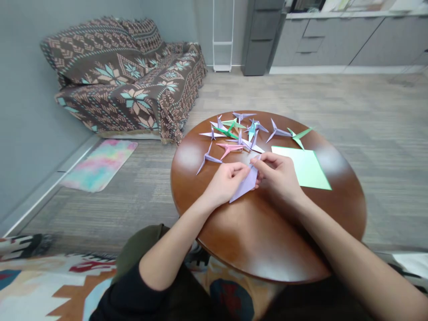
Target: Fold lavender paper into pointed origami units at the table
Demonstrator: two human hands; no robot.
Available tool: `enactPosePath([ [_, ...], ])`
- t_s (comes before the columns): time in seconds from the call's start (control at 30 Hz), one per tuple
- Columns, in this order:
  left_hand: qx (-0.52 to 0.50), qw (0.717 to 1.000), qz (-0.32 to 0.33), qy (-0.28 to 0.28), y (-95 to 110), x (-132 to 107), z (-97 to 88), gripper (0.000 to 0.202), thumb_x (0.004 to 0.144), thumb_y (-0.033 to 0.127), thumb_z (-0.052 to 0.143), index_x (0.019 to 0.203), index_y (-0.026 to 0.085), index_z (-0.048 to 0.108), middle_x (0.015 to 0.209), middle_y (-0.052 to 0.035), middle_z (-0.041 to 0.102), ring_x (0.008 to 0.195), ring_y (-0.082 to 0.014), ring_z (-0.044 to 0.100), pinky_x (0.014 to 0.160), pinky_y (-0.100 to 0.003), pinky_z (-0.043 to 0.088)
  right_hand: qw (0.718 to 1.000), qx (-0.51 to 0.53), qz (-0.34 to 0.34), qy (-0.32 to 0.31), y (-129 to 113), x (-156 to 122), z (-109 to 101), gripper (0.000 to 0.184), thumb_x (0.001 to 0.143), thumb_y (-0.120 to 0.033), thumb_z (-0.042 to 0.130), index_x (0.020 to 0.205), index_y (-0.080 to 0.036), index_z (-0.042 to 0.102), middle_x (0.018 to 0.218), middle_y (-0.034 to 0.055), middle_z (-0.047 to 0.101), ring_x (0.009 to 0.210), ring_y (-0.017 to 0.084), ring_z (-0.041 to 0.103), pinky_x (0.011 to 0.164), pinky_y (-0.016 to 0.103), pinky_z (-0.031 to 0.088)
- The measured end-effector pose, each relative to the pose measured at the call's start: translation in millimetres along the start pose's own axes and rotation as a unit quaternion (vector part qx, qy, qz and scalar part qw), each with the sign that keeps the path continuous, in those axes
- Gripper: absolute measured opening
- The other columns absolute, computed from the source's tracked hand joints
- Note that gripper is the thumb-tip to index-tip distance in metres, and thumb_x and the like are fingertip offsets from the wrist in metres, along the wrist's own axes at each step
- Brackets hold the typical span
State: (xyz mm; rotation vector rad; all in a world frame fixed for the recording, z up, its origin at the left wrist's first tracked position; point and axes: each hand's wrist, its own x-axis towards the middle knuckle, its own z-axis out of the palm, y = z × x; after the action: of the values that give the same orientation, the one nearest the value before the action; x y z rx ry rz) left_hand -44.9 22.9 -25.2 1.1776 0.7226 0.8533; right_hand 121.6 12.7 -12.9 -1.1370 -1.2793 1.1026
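Observation:
A piece of folded lilac paper (246, 183) is held between both hands above the round brown table (254, 240). My left hand (228, 180) pinches its left edge with thumb and fingers. On the other side, my right hand (276, 173) grips the paper near its top corner, fingers closed. The paper's lower end tapers to a point, toward me. Just beyond my hands lie several folded paper cranes, among them a pink crane (230, 148), a dark green crane (228, 131) and a lilac crane (208, 158). Light green sheets (306, 167) lie flat by my right hand.
A sofa (133, 84) under a patterned cover stands at the far left, with a pastel mat (100, 165) on the floor before it. Grey cabinets (334, 42) and a white rack (222, 42) line the back wall. The table's rounded edge is close to my knees.

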Motion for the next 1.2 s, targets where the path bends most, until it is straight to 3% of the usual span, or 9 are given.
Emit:
enactPosePath([
  [0.37,0.002,1.0,-0.001,-0.031,3.4,-0.6,2.5,0.032,0.095,0.043,0.068,0.088,0.012,0.069,0.082,-0.0088,0.077,0.073,-0.0165,0.073,0.075,-0.028,0.058,1.0,-0.004,-0.004,0.022,0.7,-0.4,1.1,0.042,0.085,-0.055,0.078,0.064,-0.021,0.064,0.049,-0.0017,0.059,0.041,0.016,0.058,0.041,0.029,0.049],
  [0.57,-0.006,1.0,-0.002,-0.011,0.6,0.7,3.2,0.026,0.097,0.037,0.064,0.087,0.013,0.066,0.082,-0.0069,0.076,0.072,-0.0161,0.072,0.075,-0.029,0.058,1.0,0.006,-0.004,0.01,0.9,0.7,1.9,0.046,0.087,-0.062,0.073,0.067,-0.021,0.064,0.054,-0.0009,0.061,0.044,0.015,0.059,0.045,0.03,0.051],
  [0.67,0.044,0.999,0.024,0.007,0.2,1.7,0.8,0.026,0.097,0.036,0.063,0.087,0.013,0.068,0.08,-0.0052,0.075,0.072,-0.0154,0.07,0.072,-0.026,0.053,0.999,-0.032,-0.017,0.014,-4.1,-0.2,2.9,0.039,0.08,-0.054,0.082,0.07,-0.021,0.064,0.053,-0.0027,0.06,0.047,0.015,0.059,0.047,0.028,0.048],
  [0.8,0.125,0.99,0.044,0.049,1.3,2.4,-3.6,0.02,0.09,0.031,0.072,0.088,0.012,0.075,0.083,-0.0045,0.076,0.074,-0.0146,0.066,0.07,-0.023,0.047,0.996,-0.074,-0.038,0.033,-5.6,0.7,1.8,0.035,0.082,-0.049,0.08,0.068,-0.02,0.064,0.054,-0.0031,0.057,0.049,0.012,0.052,0.048,0.025,0.041],
  [1.0,0.063,0.998,0.008,0.022,-1.5,2.5,-7.4,0.032,0.082,0.043,0.08,0.087,0.011,0.078,0.081,-0.0061,0.077,0.069,-0.016,0.065,0.065,-0.024,0.044,0.998,-0.053,-0.022,0.021,-1.0,3.8,-1.7,0.031,0.082,-0.045,0.077,0.068,-0.02,0.065,0.054,-0.0033,0.057,0.049,0.012,0.05,0.049,0.025,0.039],
  [1.2,0.012,1.0,-0.006,0.012,-1.9,2.3,-7.2,0.031,0.078,0.04,0.084,0.087,0.01,0.078,0.081,-0.0073,0.078,0.072,-0.016,0.067,0.07,-0.024,0.047,0.999,-0.045,-0.023,0.019,-1.8,3.3,-1.3,0.025,0.084,-0.037,0.074,0.069,-0.02,0.065,0.054,-0.0038,0.057,0.048,0.011,0.05,0.049,0.026,0.039],
])
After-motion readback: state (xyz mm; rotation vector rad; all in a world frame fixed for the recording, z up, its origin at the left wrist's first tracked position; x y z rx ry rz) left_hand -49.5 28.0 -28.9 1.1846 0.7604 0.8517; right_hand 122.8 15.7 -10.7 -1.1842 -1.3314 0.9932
